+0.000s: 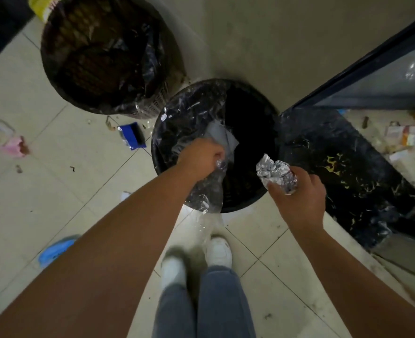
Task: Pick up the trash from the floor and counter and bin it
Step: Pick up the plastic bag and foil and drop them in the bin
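Right hand (299,191) clamped on crumpled foil wad (276,173), long axis slanting up-left, free end over the black bin (248,113). Left hand (199,156) closed on clear plastic wrap (206,191) hanging across the bin's near rim. Blue wrapper (132,136) on the floor (55,179).

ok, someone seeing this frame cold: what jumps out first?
Two bare arms reaching over a black bin at centre: the right hand grips a crumpled foil ball, the left hand holds clear plastic film at the bin's rim. A second bin stands at upper left, with litter on the tiles: a blue box between the bins, a pink wrapper at far left.
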